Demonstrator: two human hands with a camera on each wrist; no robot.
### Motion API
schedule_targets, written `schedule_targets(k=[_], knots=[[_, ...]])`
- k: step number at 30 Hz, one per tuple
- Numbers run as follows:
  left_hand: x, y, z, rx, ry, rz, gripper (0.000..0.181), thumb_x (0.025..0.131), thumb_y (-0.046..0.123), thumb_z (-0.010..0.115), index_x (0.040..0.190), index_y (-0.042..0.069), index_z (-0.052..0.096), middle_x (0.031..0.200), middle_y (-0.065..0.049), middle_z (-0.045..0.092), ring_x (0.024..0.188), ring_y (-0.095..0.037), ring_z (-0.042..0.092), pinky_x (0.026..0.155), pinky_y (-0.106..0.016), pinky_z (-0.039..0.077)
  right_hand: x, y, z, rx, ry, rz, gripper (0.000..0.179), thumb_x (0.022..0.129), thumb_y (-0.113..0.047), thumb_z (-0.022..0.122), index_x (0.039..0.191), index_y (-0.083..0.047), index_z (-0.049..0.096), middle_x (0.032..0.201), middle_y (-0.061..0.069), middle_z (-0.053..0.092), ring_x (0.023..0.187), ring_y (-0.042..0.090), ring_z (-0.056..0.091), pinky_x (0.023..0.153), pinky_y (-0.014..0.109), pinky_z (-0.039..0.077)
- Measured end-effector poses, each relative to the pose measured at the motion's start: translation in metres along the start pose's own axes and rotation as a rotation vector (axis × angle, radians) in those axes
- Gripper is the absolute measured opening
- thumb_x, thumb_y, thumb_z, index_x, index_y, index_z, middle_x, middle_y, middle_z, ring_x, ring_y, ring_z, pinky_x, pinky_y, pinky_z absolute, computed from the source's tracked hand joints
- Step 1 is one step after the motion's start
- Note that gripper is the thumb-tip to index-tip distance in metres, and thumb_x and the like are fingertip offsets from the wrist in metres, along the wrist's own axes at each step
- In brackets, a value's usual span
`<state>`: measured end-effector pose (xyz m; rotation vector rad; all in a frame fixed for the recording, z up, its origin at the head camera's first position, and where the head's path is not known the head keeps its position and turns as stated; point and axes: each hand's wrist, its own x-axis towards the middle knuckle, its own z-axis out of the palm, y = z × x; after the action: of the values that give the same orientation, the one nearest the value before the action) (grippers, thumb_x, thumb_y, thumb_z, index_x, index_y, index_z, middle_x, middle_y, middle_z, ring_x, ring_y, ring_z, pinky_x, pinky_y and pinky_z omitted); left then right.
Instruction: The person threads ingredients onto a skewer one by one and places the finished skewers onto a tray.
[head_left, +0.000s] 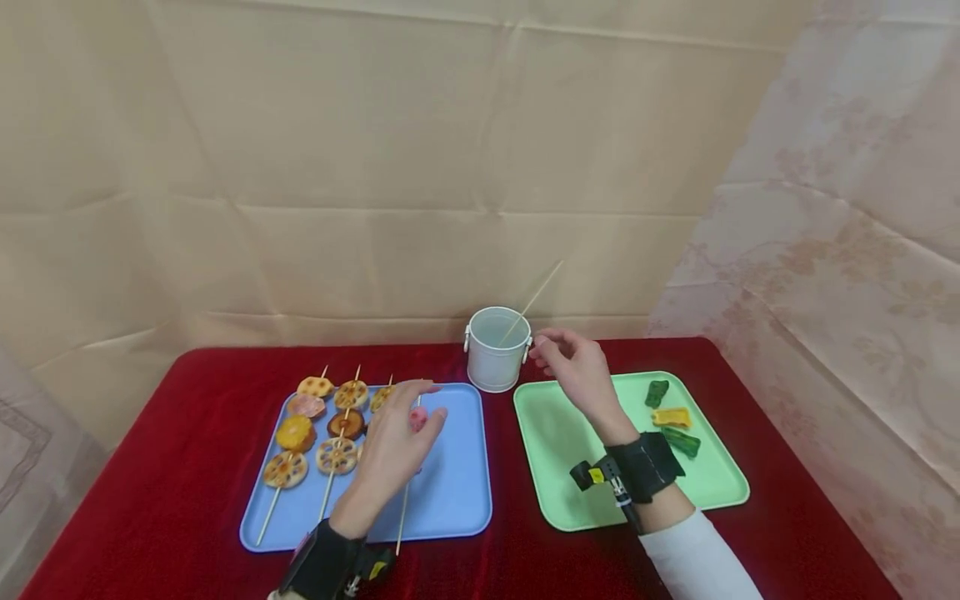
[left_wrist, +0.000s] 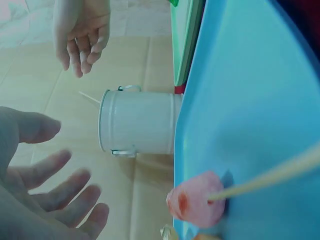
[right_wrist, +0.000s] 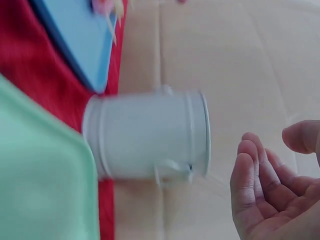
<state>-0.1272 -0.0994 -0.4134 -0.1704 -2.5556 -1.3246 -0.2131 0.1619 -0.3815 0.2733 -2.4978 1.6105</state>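
Observation:
My left hand [head_left: 392, 440] hovers over the blue tray [head_left: 457, 475], thumb apart from the loosely bent fingers and nothing between them. Beneath and beside it lies a skewer with a pink piece [head_left: 417, 417] on it; the hand hides part of this skewer. Just right of the white bucket [head_left: 491, 364], my right hand [head_left: 581, 379] is raised with relaxed fingers, empty. One thin bamboo stick [head_left: 542, 287] leans in the bucket, its tip rising to the right. In the right wrist view, a gap separates the fingers from the bucket's rim.
Skewers with lotus root slices [head_left: 285, 470], a yellow piece [head_left: 296, 433] and a brown round [head_left: 346, 424] lie on the blue tray's left side. A green tray [head_left: 551, 467] holds two dark green pieces [head_left: 681, 442] and a yellow piece [head_left: 672, 417]. Red cloth [head_left: 150, 483] covers the table.

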Motion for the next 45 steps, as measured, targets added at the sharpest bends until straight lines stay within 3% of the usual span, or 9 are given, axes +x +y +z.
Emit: schedule_targets(k=[3, 6, 9, 17, 25, 30, 33, 40, 45], knots=[[0.003, 0.002, 0.003, -0.029, 0.029, -0.038, 0.045, 0.096, 0.019, 0.073, 0.137, 0.006, 0.06, 0.14, -0.015, 0.056, 0.11, -0.032, 0.061, 0.095, -0.052, 0.053, 0.018, 0.0, -0.008, -0.074, 0.038, -0.039, 0.033, 0.105, -0.024, 0.059, 0.124, 0.002, 0.068, 0.101, 0.02, 0.073, 0.089, 0.033, 0.069, 0.073, 0.025, 0.056], [0.004, 0.004, 0.007, -0.054, 0.032, -0.086, 0.049, 0.097, 0.022, 0.072, 0.142, 0.009, 0.056, 0.14, -0.014, 0.053, 0.087, -0.024, 0.06, 0.078, -0.039, 0.056, 0.034, 0.002, -0.016, -0.126, 0.067, -0.053, 0.036, 0.106, -0.028, 0.057, 0.123, 0.002, 0.068, 0.1, 0.02, 0.072, 0.087, 0.031, 0.066, 0.071, 0.026, 0.053], [0.005, 0.005, 0.009, -0.062, 0.035, -0.105, 0.05, 0.098, 0.023, 0.071, 0.143, 0.01, 0.055, 0.139, -0.013, 0.053, 0.07, -0.018, 0.053, 0.065, -0.03, 0.051, 0.048, 0.005, -0.021, -0.147, 0.08, -0.043, 0.037, 0.107, -0.03, 0.055, 0.12, 0.002, 0.068, 0.101, 0.02, 0.071, 0.088, 0.029, 0.065, 0.071, 0.028, 0.052], [0.005, 0.001, 0.013, -0.069, 0.051, -0.123, 0.05, 0.099, 0.023, 0.069, 0.144, 0.008, 0.054, 0.137, -0.013, 0.054, 0.103, -0.028, 0.056, 0.088, -0.046, 0.055, 0.075, 0.01, -0.02, -0.129, 0.073, 0.032, 0.04, 0.106, -0.035, 0.055, 0.118, 0.0, 0.07, 0.101, 0.018, 0.068, 0.087, 0.03, 0.059, 0.067, 0.03, 0.047], [0.002, 0.002, 0.016, -0.09, 0.044, -0.144, 0.053, 0.098, 0.022, 0.07, 0.146, 0.007, 0.051, 0.135, -0.015, 0.055, 0.091, -0.026, 0.055, 0.076, -0.032, 0.054, 0.089, 0.014, -0.015, 0.004, 0.059, 0.119, 0.041, 0.105, -0.035, 0.059, 0.12, 0.002, 0.068, 0.108, 0.021, 0.067, 0.099, 0.035, 0.062, 0.083, 0.032, 0.054], [0.001, 0.001, 0.017, -0.09, 0.039, -0.154, 0.053, 0.098, 0.021, 0.071, 0.145, 0.007, 0.052, 0.132, -0.015, 0.056, 0.081, -0.02, 0.054, 0.068, -0.03, 0.051, 0.091, 0.015, -0.013, 0.051, 0.079, 0.121, 0.037, 0.105, -0.031, 0.06, 0.116, 0.003, 0.068, 0.104, 0.018, 0.065, 0.093, 0.028, 0.06, 0.083, 0.03, 0.054], [0.001, 0.001, 0.019, -0.087, 0.036, -0.148, 0.052, 0.098, 0.021, 0.071, 0.144, 0.007, 0.053, 0.13, -0.015, 0.056, 0.082, -0.018, 0.053, 0.073, -0.032, 0.05, 0.087, 0.014, -0.016, 0.063, 0.102, 0.104, 0.034, 0.105, -0.03, 0.06, 0.114, 0.002, 0.067, 0.1, 0.015, 0.063, 0.09, 0.025, 0.058, 0.081, 0.028, 0.051], [0.0, 0.003, 0.019, -0.098, 0.029, -0.141, 0.053, 0.098, 0.022, 0.071, 0.145, 0.007, 0.052, 0.129, -0.017, 0.057, 0.083, -0.022, 0.055, 0.074, -0.036, 0.049, 0.066, 0.007, -0.029, 0.101, 0.193, -0.033, 0.037, 0.106, -0.03, 0.057, 0.119, 0.004, 0.065, 0.099, 0.011, 0.064, 0.09, 0.023, 0.059, 0.082, 0.026, 0.051], [0.003, 0.002, 0.018, -0.162, 0.004, -0.115, 0.053, 0.098, 0.021, 0.07, 0.146, 0.007, 0.051, 0.143, -0.02, 0.055, 0.115, -0.035, 0.061, 0.094, -0.049, 0.055, 0.047, -0.003, -0.039, 0.117, 0.292, -0.123, 0.034, 0.105, -0.031, 0.059, 0.112, 0.002, 0.067, 0.096, 0.008, 0.069, 0.087, 0.024, 0.065, 0.08, 0.021, 0.054]])
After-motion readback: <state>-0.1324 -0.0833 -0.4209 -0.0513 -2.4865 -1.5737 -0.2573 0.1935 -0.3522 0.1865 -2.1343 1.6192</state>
